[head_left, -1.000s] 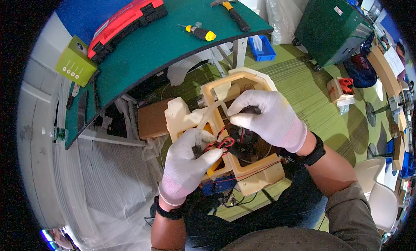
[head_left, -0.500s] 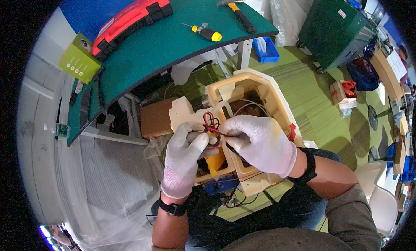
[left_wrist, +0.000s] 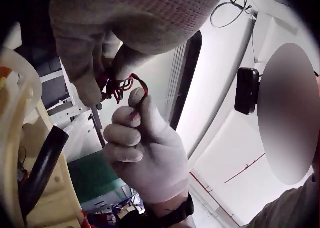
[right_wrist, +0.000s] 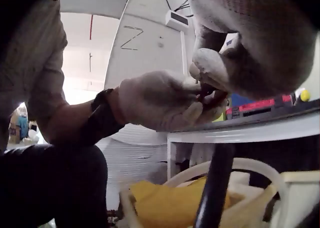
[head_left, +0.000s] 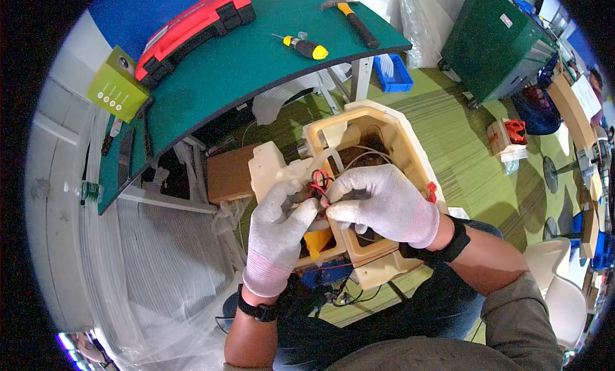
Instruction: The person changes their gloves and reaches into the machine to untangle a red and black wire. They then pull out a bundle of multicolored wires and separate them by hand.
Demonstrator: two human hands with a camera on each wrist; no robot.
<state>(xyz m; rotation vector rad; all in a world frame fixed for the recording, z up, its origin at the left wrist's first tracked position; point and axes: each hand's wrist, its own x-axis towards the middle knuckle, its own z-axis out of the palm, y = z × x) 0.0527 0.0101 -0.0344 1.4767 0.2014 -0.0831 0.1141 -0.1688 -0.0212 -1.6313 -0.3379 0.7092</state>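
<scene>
Wires point(head_left: 319, 182), a red tangle, sit pinched between both hands just above the cream housing point(head_left: 413, 150): our left hand point(head_left: 280, 225) curls round one side and our right hand point(head_left: 384, 206) nips the other between thumb and forefinger. We judge that a hard pull could snap one or tear it from whatever it joins inside, which we cannot quite see; the thin strands may also slip from our grip

A thin red and black wire bundle point(head_left: 319, 183) is coiled into small, tangled loops. It is pinched between the white-gloved left hand point(head_left: 278, 233) and right hand point(head_left: 384, 204), just above the cream plastic housing point(head_left: 413, 150).
</scene>
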